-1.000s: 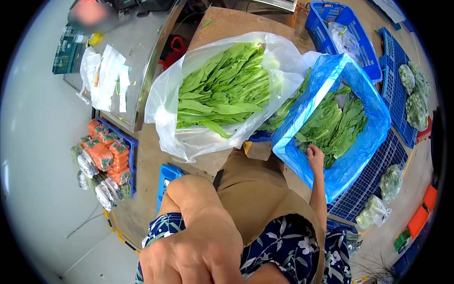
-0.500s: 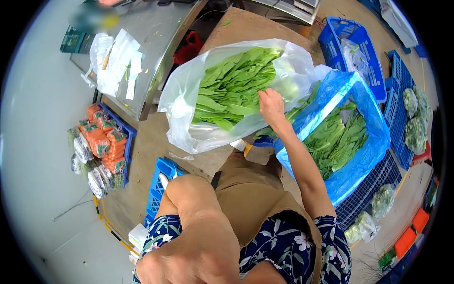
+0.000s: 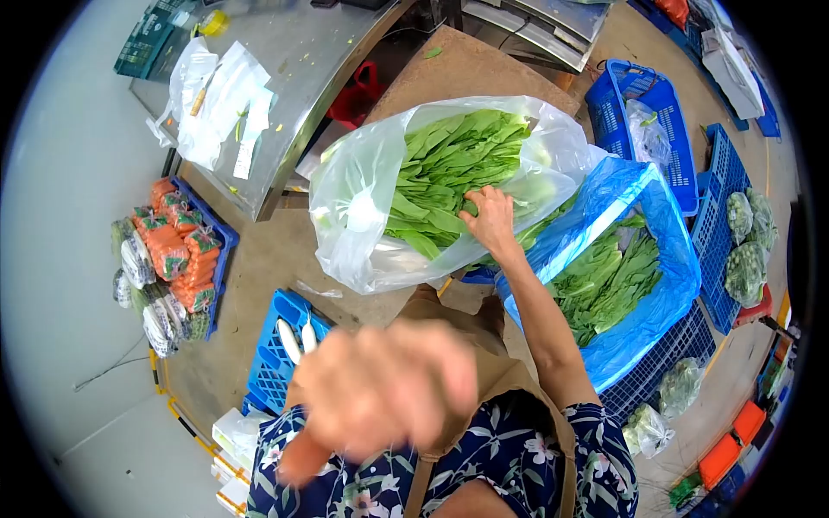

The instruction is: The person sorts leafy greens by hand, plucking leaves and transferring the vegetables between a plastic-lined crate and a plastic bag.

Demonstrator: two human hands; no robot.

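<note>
A clear plastic bag spreads wide open, filled with long green leafy vegetables. My right hand rests on the near side of these leaves, fingers bent and somewhat apart, touching them. Close to the camera my left hand hangs large and blurred in front of my apron; its fingers look bent, but motion smears them. Right of the clear bag stands a container lined with a blue plastic bag, and more leafy greens lie inside it.
A metal table with white plastic bags stands at upper left. Bagged carrots fill a crate at left. White radishes lie on a blue crate. Another blue crate and bagged greens are at right.
My left hand has swung up from below, its fingers now in view before my apron. My right hand's fingers have loosened from a closed shape and spread on the leaves. The camera view has shifted.
</note>
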